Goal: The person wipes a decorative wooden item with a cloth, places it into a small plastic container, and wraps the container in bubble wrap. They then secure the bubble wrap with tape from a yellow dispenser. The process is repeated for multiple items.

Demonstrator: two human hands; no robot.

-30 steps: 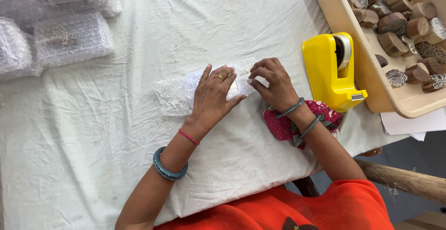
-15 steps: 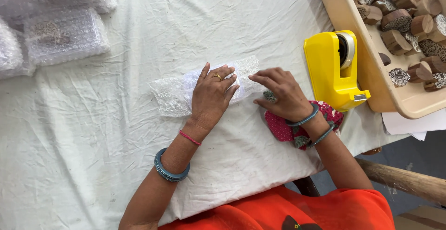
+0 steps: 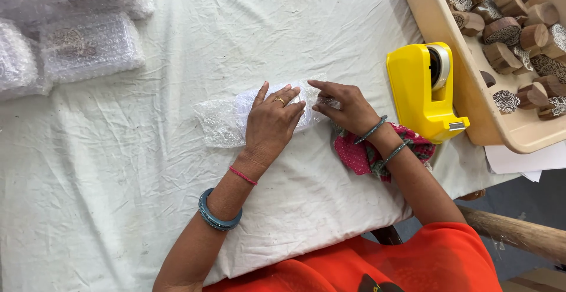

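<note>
Bubble-wrap bundle (image 3: pixel 227 121) under flat fingers (image 3: pixel 282 104).

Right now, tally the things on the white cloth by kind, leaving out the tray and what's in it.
Finished bubble-wrap bundles, top left: 4
Bubble-wrap parcel under the left hand and right hand, parcel at: 1
Yellow tape dispenser: 1
Pink patterned cloth: 1
Total: 7

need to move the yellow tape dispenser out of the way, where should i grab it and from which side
Probably best to grip the yellow tape dispenser across its two broad flat sides near the middle, coming down from above. It stands upright on the white cloth, its top clear. Avoid the lower end with the metal cutter and the tape roll up top. The tray sits close on one side, so fingers go in narrowly.
</note>
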